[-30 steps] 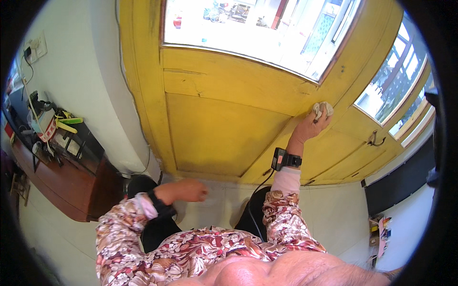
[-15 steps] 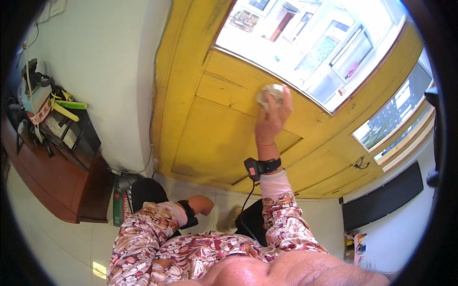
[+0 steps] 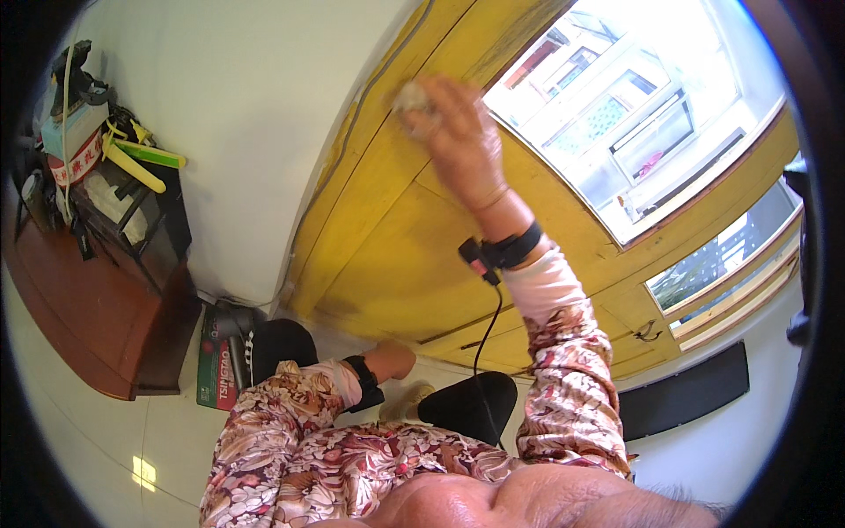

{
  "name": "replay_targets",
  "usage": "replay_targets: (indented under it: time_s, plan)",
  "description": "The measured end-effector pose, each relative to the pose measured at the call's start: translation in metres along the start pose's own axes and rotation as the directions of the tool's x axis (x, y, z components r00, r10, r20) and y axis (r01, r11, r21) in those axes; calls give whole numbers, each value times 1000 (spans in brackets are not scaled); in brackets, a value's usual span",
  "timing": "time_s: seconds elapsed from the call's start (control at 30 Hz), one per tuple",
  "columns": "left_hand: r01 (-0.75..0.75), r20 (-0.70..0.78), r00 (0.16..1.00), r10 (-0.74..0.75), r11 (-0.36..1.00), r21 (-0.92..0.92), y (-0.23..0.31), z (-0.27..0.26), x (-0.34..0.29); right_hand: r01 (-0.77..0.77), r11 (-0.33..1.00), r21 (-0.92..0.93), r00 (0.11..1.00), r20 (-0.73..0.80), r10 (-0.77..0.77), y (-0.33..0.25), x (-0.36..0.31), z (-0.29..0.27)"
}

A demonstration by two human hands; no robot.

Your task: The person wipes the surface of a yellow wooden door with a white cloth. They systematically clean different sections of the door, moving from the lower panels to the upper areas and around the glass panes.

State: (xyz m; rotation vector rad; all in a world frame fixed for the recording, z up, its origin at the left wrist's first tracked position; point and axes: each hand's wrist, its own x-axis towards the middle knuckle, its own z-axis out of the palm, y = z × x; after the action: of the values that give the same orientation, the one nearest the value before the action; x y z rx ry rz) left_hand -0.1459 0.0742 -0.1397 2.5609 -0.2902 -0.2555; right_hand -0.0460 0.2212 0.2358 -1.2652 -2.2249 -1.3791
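My right hand (image 3: 462,136) is wrapped round a crumpled pale rag (image 3: 411,99) and presses it to the yellow wooden door (image 3: 387,255). The rag touches the upright frame strip on the door's left, level with the window's lower left corner. My right arm is stretched up and forward, with a black strap and a cable at the wrist. Low down, my left hand (image 3: 390,360) rests near my knees, below the door's bottom edge. It looks rounded, its fingers are turned away from view, and whether it holds anything is hidden.
A bright window pane (image 3: 607,114) fills the door's upper part. To the left, a white wall (image 3: 238,114) meets the frame, with a cable along the edge. A brown cabinet (image 3: 97,326) bears piled items; a green-and-red carton (image 3: 211,361) stands beside it. A door handle (image 3: 648,333) is at right.
My right hand has moved the rag left and upward, from below the window to the left frame strip. The view has shifted slightly. My left hand stays low near my knees.
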Motion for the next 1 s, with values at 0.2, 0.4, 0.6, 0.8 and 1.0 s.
replay_targets:
  time_s: [0.2,0.4,0.6,0.8,1.0]
  plan:
    - [-27,34,999,27,999,20,-3,5,1,-40,920,-389,967,-247,-62,69,88,-35]
    - [-20,0,1000,20,999,38,-2,-1,-5,-244,944,-224,924,-349,156,42,100,-7]
    - [26,36,999,-27,999,39,0,-6,-16,-149,981,-124,960,-256,114,-20,40,52]
    - [44,67,997,-46,998,39,0,-4,-18,-192,978,87,978,-62,197,-91,-23,84]
    - [52,53,997,-54,998,38,3,-8,-17,-213,966,150,970,151,190,-134,-69,104]
